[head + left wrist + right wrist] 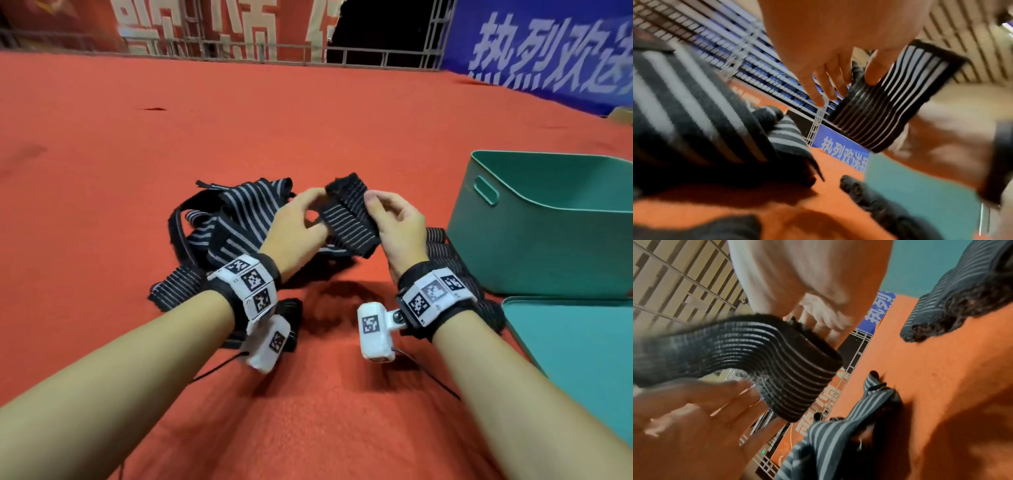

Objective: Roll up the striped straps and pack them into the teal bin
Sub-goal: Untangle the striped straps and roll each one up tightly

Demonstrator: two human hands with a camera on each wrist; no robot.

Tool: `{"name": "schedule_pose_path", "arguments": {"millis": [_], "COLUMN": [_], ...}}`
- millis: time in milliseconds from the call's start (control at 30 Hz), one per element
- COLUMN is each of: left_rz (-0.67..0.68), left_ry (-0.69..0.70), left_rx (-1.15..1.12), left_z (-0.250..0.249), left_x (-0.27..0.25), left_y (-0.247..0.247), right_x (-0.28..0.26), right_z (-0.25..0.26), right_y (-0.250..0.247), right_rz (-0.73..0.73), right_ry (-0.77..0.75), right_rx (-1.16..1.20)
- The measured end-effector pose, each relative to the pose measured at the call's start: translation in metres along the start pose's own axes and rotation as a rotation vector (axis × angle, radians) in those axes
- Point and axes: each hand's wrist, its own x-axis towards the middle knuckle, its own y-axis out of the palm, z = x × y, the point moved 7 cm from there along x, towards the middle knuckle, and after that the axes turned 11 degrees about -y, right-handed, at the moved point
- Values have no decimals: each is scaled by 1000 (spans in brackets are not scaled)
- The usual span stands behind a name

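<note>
A black strap with thin pale stripes (346, 219) is held up over the red carpet, folded over at its far end. My left hand (317, 205) pinches its left edge, thumb on top and fingers underneath. My right hand (371, 209) grips its right edge with the thumb pressed on the fabric. In the left wrist view the strap (879, 113) bends under my thumb. The right wrist view shows the strap (766, 356) curving between both hands. The teal bin (548, 222) stands to the right; what I see of its inside is empty.
A loose pile of striped straps (233, 219) lies on the carpet behind and under my left hand. More straps (455, 260) lie beside the bin. A teal lid (575, 342) lies flat at the near right. Metal railings and banners (548, 51) close off the far side.
</note>
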Motion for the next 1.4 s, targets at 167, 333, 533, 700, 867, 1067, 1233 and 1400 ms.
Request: {"name": "schedule_pose_path", "arguments": {"millis": [167,333,533,700,867,1067,1233,1400], "left_rz": [-104,-92,-16,-164,24,521,488,290], "left_ry": [-452,-559,-547,-635,-758,-845,-806,-674], "left_rx": [-431,-135,-66,-19,-1,437,495,561], "left_z": [14,31,32,68,95,116,118,99], "left_x": [-32,-56,-72,-81,-104,-140,-136,-115], "left_y": [-24,-37,-57,-117,-141,-138,-135,-131], "right_x": [-22,-46,-53,-44,-53,-72,-91,-107], "right_z": [10,18,7,-7,-5,-24,-2,-16], "right_y": [20,44,37,-8,-15,-5,65,90], "right_rz": [-32,55,-26,-298,-175,588,808,1085], "right_ry": [-83,-73,97,279,487,619,191,215], "right_rx": [-87,-146,-198,-60,-85,-914,-934,-1120]}}
